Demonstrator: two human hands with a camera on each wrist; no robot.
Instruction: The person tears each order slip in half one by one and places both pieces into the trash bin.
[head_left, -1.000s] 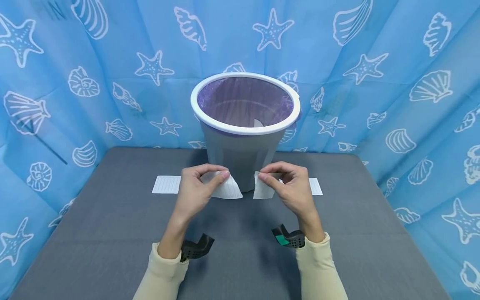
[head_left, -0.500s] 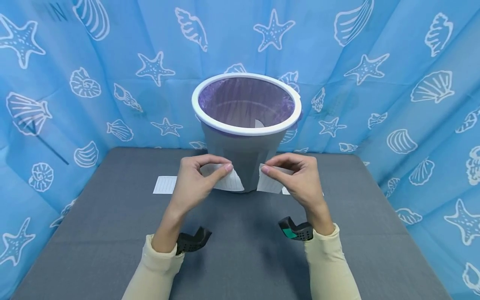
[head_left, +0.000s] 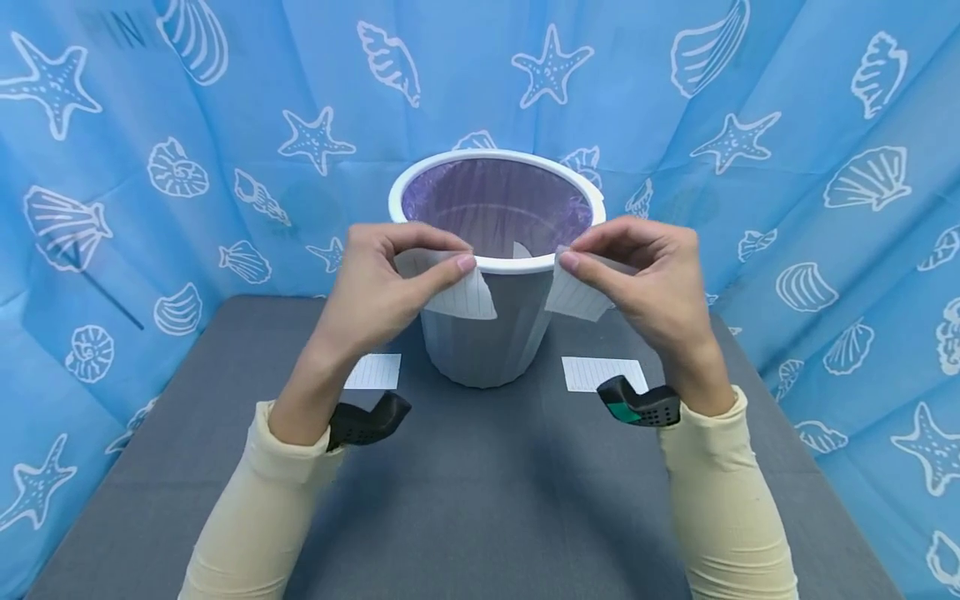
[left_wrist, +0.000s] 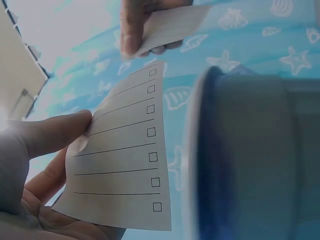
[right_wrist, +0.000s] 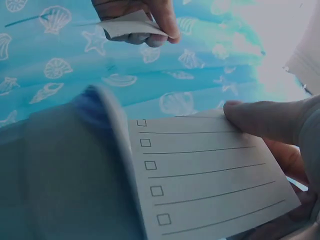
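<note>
Both my hands are busy here. My left hand [head_left: 378, 287] has a thin white lined paper slip with printed checkboxes [head_left: 467, 293] pinched between thumb and fingertips, and my right hand [head_left: 651, 271] has the same sort of grip on a second white lined checkbox slip [head_left: 577, 293]. Gap between thumb and fingers is just paper-thin on each. The two slips are well apart, up near the thick white rim [head_left: 517, 266] of the round grey plastic bin [head_left: 483, 350], one toward each side. Honestly can't tell from the head view whether either slip is past that rim or just in front of it.

If the move is over the bin, I'd lift so the hanging bottom edges clear the rim first, otherwise they'd probably snag and fold. Light pinch is plenty; paper this floppy creases if you squeeze. Then I'd aim for the middle of the purple plastic liner [head_left: 465, 200], where a whitish scrap [head_left: 521, 250] sits, and let go low so nothing flutters out. Watch the sleeves too: ruled slips lie on the grey cloth-covered desk [head_left: 480, 492], one left [head_left: 378, 372], one right [head_left: 596, 373].
</note>
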